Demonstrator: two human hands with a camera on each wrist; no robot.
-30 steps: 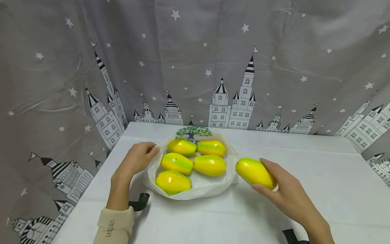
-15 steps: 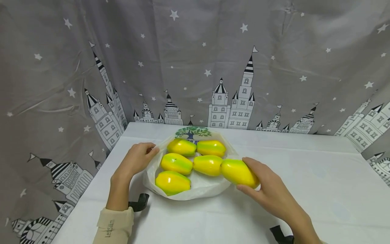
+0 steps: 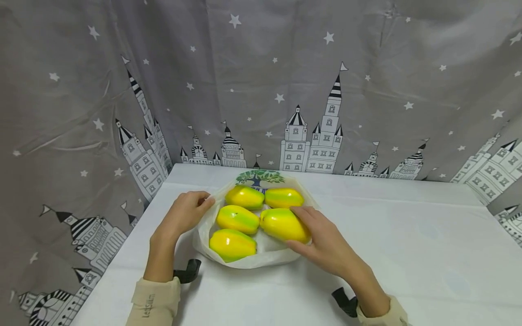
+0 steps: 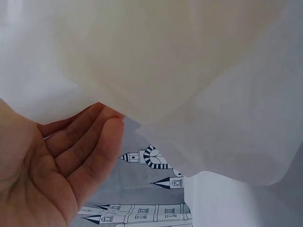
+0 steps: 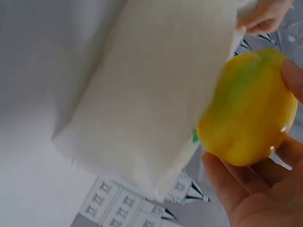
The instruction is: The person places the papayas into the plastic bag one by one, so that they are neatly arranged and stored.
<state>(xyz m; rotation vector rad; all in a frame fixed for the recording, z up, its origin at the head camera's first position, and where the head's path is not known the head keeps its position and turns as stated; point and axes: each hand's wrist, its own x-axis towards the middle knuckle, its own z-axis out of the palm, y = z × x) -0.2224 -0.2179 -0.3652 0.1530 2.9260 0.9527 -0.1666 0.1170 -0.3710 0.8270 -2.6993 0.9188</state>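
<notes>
A white bag (image 3: 265,261) with a tree printed at its far side stands wide-mouthed on the table, several glossy yellow-green papayas (image 3: 238,219) lying inside. At its left rim my left hand (image 3: 185,213) pinches the edge; in the left wrist view the fingertips meet the bag's wall. My right hand (image 3: 326,240) grips another papaya (image 3: 284,225) from the right, thumb on the near side and fingers on the far side. That papaya is over the right part of the bag's mouth and covers a papaya behind it. The right wrist view shows the held papaya (image 5: 246,113) beside the bag's outer wall.
A white cloth covers the table (image 3: 408,253). Behind it hangs a grey curtain (image 3: 253,90) printed with castles and stars. A black wrist mount (image 3: 187,270) shows under each forearm.
My right hand has carried its papaya leftward from beside the bag to over the bag's mouth. The left hand stays at the rim.
</notes>
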